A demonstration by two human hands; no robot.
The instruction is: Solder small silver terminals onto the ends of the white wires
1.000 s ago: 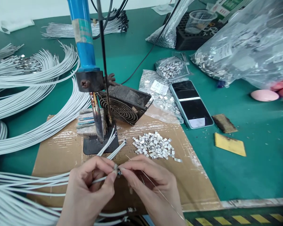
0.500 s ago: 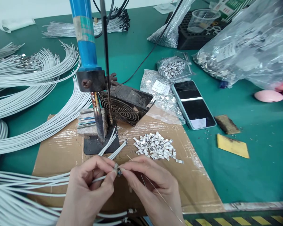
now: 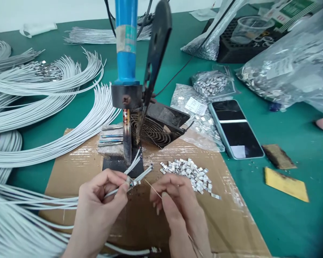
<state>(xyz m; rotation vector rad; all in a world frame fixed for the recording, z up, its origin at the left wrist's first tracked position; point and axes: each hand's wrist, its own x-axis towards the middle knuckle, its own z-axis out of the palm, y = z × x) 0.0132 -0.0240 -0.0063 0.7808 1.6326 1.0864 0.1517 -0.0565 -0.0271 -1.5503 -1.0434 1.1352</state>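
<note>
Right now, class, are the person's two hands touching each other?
No: the left hand pinches a white cable, the right hand a thin wire, with cardboard showing between them.

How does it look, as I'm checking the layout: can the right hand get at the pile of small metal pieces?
Probably yes: the right hand is close to the pile, with nothing visible between, though it holds a thin wire.

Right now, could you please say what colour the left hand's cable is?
The cable is whitish, best seen in the head view.
</note>
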